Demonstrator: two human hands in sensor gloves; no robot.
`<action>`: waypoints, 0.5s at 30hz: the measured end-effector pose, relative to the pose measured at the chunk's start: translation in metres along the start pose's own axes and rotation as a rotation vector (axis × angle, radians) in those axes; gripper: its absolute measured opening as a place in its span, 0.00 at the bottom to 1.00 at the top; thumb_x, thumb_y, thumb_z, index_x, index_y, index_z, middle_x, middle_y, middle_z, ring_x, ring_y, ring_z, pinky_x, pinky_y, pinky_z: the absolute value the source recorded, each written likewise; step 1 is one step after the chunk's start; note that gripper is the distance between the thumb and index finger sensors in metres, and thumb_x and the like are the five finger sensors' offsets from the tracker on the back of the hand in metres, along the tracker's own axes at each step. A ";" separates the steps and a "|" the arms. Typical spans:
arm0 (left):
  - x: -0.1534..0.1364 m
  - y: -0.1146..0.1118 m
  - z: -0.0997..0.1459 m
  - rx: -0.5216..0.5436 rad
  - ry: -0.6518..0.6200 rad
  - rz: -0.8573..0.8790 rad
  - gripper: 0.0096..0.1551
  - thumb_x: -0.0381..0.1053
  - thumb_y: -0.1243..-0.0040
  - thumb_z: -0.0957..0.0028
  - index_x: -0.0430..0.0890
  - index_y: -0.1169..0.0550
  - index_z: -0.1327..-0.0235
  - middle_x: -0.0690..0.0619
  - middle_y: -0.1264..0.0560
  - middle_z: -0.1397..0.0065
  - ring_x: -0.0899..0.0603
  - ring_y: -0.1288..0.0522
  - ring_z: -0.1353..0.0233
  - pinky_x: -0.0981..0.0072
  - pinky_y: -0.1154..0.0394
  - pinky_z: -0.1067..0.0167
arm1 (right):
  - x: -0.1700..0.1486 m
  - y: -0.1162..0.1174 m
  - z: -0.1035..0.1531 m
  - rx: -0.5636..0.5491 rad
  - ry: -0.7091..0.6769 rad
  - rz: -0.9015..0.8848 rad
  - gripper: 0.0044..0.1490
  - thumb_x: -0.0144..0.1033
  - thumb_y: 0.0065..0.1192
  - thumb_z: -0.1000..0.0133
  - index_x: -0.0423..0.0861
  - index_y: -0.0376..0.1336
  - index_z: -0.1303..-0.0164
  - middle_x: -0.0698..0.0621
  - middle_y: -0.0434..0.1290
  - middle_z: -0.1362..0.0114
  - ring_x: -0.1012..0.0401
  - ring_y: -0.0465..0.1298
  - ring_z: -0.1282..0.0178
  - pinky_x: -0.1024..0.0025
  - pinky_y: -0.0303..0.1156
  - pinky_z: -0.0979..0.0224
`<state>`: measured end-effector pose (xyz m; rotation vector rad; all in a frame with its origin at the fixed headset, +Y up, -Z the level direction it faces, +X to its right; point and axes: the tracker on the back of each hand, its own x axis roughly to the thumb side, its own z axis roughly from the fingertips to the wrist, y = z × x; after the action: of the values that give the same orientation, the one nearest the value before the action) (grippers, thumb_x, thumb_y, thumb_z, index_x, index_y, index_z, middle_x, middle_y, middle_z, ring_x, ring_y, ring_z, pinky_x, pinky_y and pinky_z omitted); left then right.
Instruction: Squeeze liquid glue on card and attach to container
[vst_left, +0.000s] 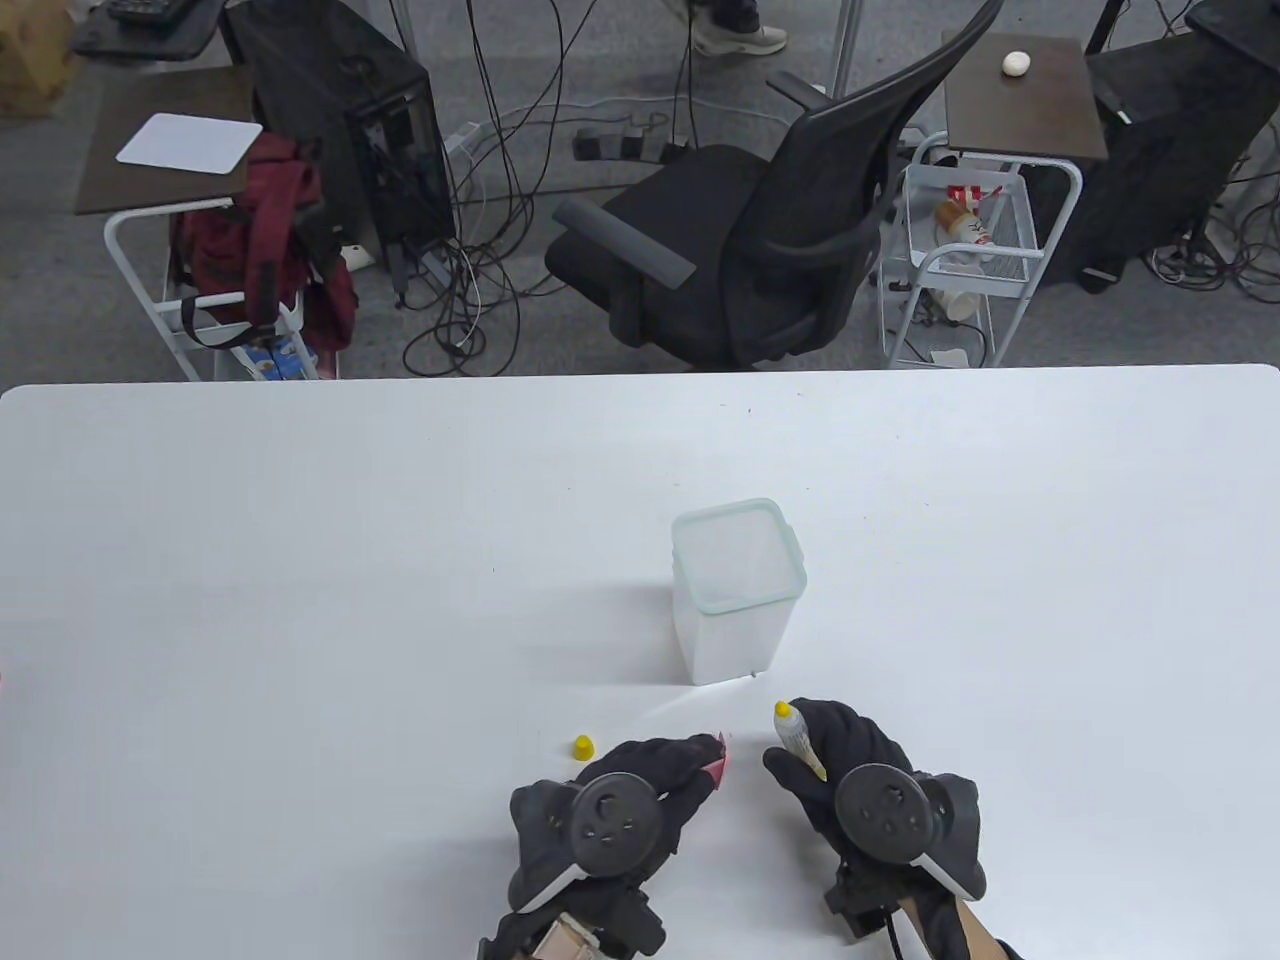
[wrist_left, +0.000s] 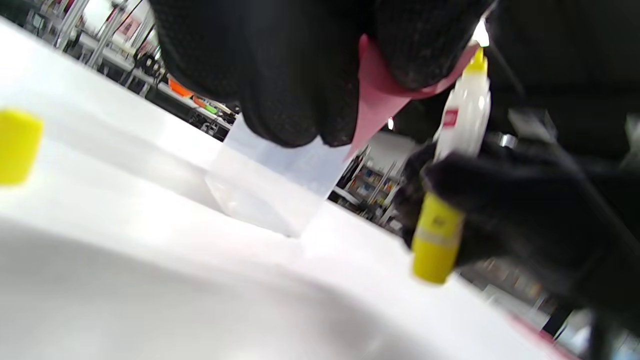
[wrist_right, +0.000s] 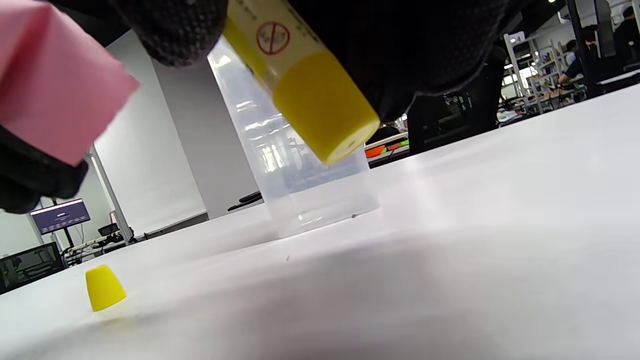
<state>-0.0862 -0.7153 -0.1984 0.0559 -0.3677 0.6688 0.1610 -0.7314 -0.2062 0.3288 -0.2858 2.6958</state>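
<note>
Both hands low over table, near each other w/o touching. Left hand pinches pink card; right hand grips glue bottle, nozzle up.

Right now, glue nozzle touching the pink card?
Apart. Table view shows white table between the glue bottle nozzle in the right hand and the pink card.

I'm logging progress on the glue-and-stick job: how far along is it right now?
Early stage. Done: the small yellow cap is off and stands on the white table. In hand: the left hand holds the pink paper card, the right hand holds the yellow-tipped glue bottle, nozzle up. Whether glue is on the card cannot be told. Left: attaching the card to the clear plastic container, whose walls look bare.
</note>
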 end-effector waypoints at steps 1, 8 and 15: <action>-0.007 0.002 0.001 0.010 0.030 0.083 0.21 0.56 0.39 0.47 0.54 0.19 0.42 0.57 0.14 0.43 0.46 0.15 0.39 0.53 0.21 0.39 | 0.003 0.000 0.001 -0.006 -0.016 0.013 0.34 0.57 0.53 0.41 0.49 0.57 0.29 0.45 0.68 0.25 0.49 0.77 0.33 0.53 0.73 0.30; -0.031 0.005 0.005 0.018 0.104 0.332 0.22 0.56 0.40 0.46 0.54 0.19 0.41 0.57 0.14 0.42 0.46 0.15 0.38 0.53 0.22 0.38 | 0.023 -0.002 0.008 -0.047 -0.129 0.118 0.34 0.57 0.53 0.41 0.50 0.58 0.30 0.47 0.71 0.29 0.51 0.78 0.35 0.55 0.74 0.31; -0.040 0.001 0.001 -0.005 0.131 0.410 0.22 0.56 0.40 0.46 0.54 0.20 0.40 0.57 0.15 0.41 0.46 0.15 0.38 0.53 0.22 0.38 | 0.024 -0.005 0.011 -0.056 -0.174 0.160 0.34 0.61 0.51 0.42 0.51 0.59 0.31 0.51 0.73 0.37 0.54 0.78 0.42 0.55 0.74 0.34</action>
<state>-0.1162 -0.7385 -0.2116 -0.0705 -0.2554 1.0713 0.1442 -0.7206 -0.1883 0.5464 -0.4547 2.8133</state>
